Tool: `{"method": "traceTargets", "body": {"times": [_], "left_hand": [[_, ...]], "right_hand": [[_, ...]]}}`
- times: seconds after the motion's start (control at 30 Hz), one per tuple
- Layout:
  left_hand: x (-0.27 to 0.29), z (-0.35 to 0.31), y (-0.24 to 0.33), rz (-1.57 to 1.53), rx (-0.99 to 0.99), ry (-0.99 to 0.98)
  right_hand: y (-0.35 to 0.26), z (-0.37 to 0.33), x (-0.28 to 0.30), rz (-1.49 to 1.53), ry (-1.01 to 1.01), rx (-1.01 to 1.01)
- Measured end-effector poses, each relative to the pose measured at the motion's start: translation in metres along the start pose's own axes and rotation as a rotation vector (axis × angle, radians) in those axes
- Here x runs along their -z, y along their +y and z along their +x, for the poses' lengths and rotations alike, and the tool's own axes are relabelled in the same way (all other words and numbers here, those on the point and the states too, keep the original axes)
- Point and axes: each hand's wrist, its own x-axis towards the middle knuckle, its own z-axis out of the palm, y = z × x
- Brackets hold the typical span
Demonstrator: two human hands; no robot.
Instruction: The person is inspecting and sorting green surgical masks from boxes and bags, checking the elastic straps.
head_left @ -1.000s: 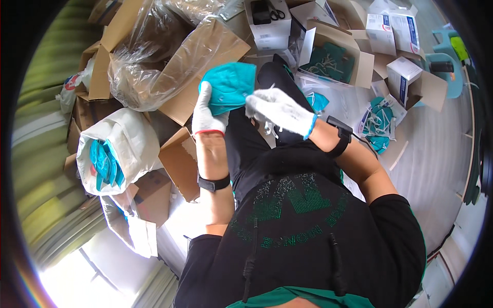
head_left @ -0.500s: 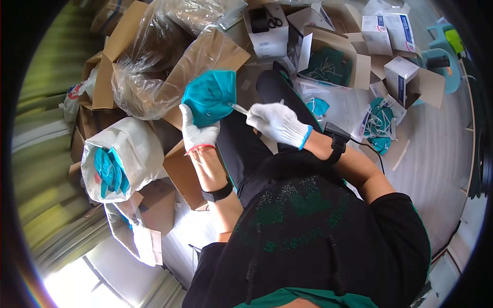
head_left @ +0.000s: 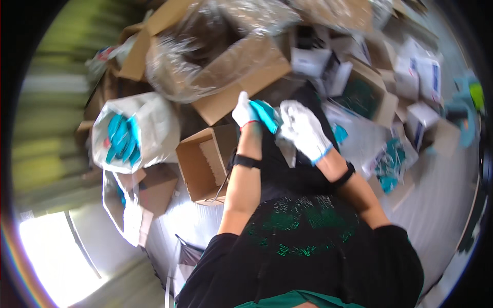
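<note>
My left hand (head_left: 243, 110), in a white knit glove with a red cuff, grips a teal folded face mask (head_left: 265, 116) above my lap. The mask is turned edge-on. Close beside its right edge is my right hand (head_left: 303, 127), in a white glove with a blue cuff. Its fingers are curled, and blur hides what they hold, if anything. Left of my forearm, a white sack (head_left: 160, 131) lies open towards me with several teal masks (head_left: 123, 139) inside.
A large plastic-lined cardboard box (head_left: 246, 84) stands ahead, a smaller open box (head_left: 197, 187) by my left forearm. To the right are a box of dark green masks (head_left: 359, 97), a clear bag of masks (head_left: 391, 160), white cartons (head_left: 411, 77) and a light-blue stool (head_left: 460, 123).
The view has shifted, and the picture is blurred. The mask has turned from facing me to edge-on. The slim pale tool in my right hand no longer shows clearly.
</note>
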Motion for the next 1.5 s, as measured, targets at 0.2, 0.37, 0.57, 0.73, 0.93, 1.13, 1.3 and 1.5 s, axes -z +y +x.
{"method": "traceTargets", "body": {"times": [0.2,0.37,0.57,0.73,0.93,1.13,1.3,1.5], "left_hand": [[0.051,0.026,-0.021,0.749,-0.164,0.388],[0.102,0.034,-0.062,0.737,-0.183,0.497],[0.083,0.025,-0.055,0.684,-0.17,0.466],[0.073,0.016,-0.046,0.657,-0.106,0.391],[0.062,0.012,-0.049,0.637,-0.119,0.382],[0.124,0.048,-0.055,0.779,-0.126,0.525],[0.101,0.032,-0.051,0.541,-0.184,0.462],[0.043,-0.049,-0.012,0.172,-0.309,0.31]], "right_hand": [[-0.049,-0.056,-0.06,0.225,-0.138,-0.479],[-0.052,-0.077,-0.048,-0.007,-0.31,-0.41],[-0.07,-0.083,-0.018,-0.089,-0.306,-0.425],[-0.09,-0.09,-0.006,-0.087,-0.295,-0.445],[-0.098,-0.098,0.003,-0.087,-0.222,-0.484],[-0.178,-0.119,0.085,-0.271,0.216,-0.26],[-0.119,-0.125,0.096,-0.289,0.166,-0.424],[-0.05,-0.069,-0.02,-0.214,-0.247,-0.492]]}}
